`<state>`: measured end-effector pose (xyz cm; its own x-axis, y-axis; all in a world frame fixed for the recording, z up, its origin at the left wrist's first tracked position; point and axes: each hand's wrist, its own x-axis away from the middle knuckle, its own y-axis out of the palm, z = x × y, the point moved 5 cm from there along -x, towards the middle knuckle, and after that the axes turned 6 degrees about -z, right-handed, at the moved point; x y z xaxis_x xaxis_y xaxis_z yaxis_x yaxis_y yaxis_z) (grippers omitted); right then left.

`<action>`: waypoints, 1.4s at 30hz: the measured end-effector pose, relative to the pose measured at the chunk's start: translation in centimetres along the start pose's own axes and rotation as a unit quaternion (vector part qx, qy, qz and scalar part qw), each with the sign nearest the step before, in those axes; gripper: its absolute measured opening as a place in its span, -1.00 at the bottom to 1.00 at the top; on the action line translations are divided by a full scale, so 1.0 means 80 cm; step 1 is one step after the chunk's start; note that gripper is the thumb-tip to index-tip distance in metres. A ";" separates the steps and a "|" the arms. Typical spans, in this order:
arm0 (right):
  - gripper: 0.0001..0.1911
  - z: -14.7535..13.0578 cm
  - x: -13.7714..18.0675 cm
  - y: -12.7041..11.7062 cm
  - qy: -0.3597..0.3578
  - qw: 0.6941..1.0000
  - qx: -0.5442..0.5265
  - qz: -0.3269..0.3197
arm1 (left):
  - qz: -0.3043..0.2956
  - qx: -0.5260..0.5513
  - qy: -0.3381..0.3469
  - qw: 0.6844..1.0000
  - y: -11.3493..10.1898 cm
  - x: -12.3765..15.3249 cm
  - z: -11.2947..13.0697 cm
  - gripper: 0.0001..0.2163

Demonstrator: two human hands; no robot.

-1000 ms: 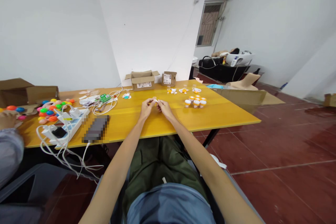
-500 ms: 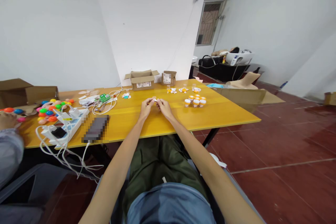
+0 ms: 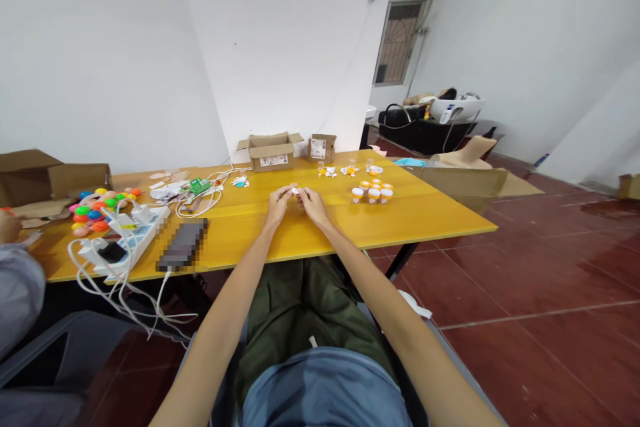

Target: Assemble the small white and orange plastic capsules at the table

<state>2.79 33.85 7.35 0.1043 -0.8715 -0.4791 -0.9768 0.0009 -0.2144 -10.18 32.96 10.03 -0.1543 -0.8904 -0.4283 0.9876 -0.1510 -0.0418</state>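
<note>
Over the middle of the yellow table (image 3: 330, 233), both my hands come together with bent, closed fingers around a small white piece (image 3: 295, 191), too small to name. My left hand (image 3: 278, 204) grips its left side, and my right hand (image 3: 312, 204) pinches it from the right. To the right stands a cluster of several small cups with white and orange tops (image 3: 373, 192). Behind them lie small heaps of white and orange pieces (image 3: 349, 171), with clear cups near them. A little heap of white and teal pieces (image 3: 241, 182) lies beyond my left hand.
Two open cardboard boxes (image 3: 273, 153) stand at the table's back edge. On the left are a phone (image 3: 183, 245), a power strip with cables (image 3: 133, 243), coloured balls (image 3: 95, 215) and another cardboard box (image 3: 80, 180). A co-worker's sleeve (image 3: 19, 290) shows at far left.
My hands stay in nearly the same place, with the white piece slightly turned between the fingers. At far left, the co-worker's hand has drawn back, and a few balls near it are gone.
</note>
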 end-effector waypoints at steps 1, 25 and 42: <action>-0.59 0.000 0.000 0.000 -0.001 1.000 0.002 0.000 | 0.002 -0.001 0.001 1.000 0.000 0.000 0.001 -0.84; -0.60 0.009 -0.001 -0.002 0.026 0.999 0.032 -0.012 | -0.013 -0.029 -0.005 0.999 0.003 0.002 0.002 -0.84; -0.57 0.007 -0.001 0.000 0.025 0.999 0.027 -0.007 | -0.020 -0.030 -0.008 0.999 0.002 0.001 -0.002 -0.82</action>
<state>2.93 34.18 6.89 0.1078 -0.8953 -0.4322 -0.9637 0.0127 -0.2667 -10.03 32.92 9.81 -0.1941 -0.8910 -0.4103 0.9804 -0.1614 -0.1132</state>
